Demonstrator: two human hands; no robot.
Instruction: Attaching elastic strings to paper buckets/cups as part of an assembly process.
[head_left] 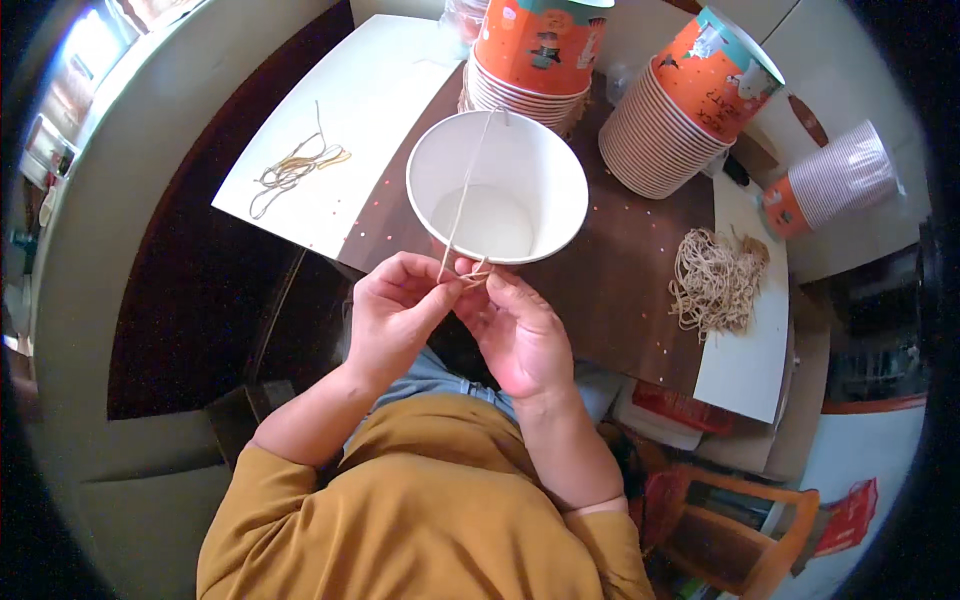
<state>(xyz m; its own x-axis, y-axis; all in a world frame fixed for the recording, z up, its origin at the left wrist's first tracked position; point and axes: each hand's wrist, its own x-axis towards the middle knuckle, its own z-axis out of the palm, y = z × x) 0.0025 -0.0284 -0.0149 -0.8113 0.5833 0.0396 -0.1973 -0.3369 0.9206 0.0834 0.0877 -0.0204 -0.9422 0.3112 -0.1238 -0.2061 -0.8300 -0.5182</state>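
Observation:
A white-lined paper bucket (545, 190) stands at the table's near edge, its opening tilted toward me. From its far rim a thin beige string (468, 180) stretches across the opening to the near rim. There my left hand (398, 308) pinches the string between thumb and fingers. Close beside it, my right hand (522, 338) has its thumb and forefinger on a small loop of the same string, just below the near rim. The other right fingers curl under, partly hidden. Whether a knot has formed at the loop I cannot tell.
Two tall stacks of orange paper buckets, the middle stack (535, 60) and the right stack (665, 130), stand behind. A tangled string pile (718, 280) lies right, loose strands (300, 172) left. A smaller cup stack (835, 180) leans far right. A wooden chair (740, 530) stands lower right.

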